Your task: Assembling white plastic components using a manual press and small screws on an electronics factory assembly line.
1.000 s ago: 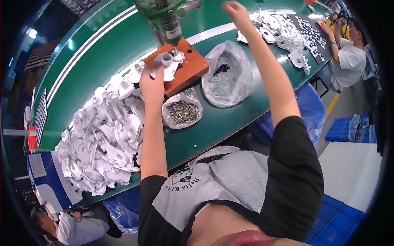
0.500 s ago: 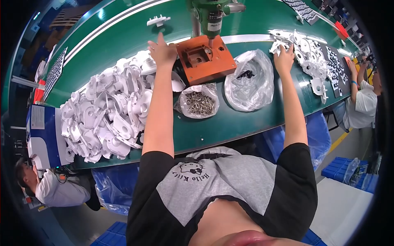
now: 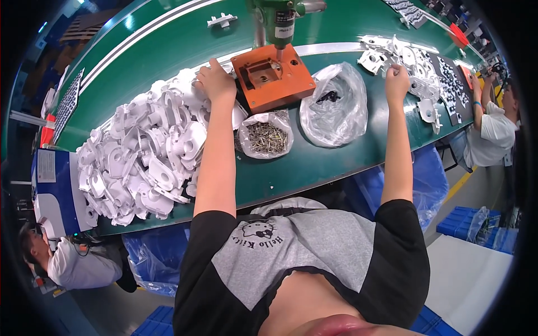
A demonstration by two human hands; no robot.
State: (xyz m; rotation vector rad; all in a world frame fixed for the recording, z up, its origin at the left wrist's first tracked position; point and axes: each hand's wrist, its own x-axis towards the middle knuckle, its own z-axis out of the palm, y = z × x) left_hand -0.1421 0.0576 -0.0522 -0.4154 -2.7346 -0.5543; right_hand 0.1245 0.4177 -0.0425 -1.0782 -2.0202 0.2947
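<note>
My left hand (image 3: 217, 83) reaches over the upper right edge of a big heap of white plastic parts (image 3: 151, 151), its bent fingers apart and touching a part there. My right hand (image 3: 397, 82) is closed, fingertips drawn together, beside a second group of white parts (image 3: 412, 59); anything inside it is hidden. Between my hands an orange fixture block (image 3: 274, 96) with a recess sits beneath a green drill-press-like machine (image 3: 281, 22). In front of it stands a clear bag of metal screws or pins (image 3: 268, 138). To its right is a larger clear bag (image 3: 336, 126) holding a few black pieces (image 3: 329, 97).
A single white part (image 3: 222, 21) lies on the green table (image 3: 235, 187) beyond the fixture. Dark trays with white pieces (image 3: 453, 84) are at far right. A person (image 3: 493, 126) works at right, another (image 3: 84, 260) at left. Blue lined bins (image 3: 151, 255) stand below the edge.
The lone white part, in mid-air above the table before, now lies on it. My left hand has dropped from spread fingers onto the heap. My right hand has drawn back from the parts and closed.
</note>
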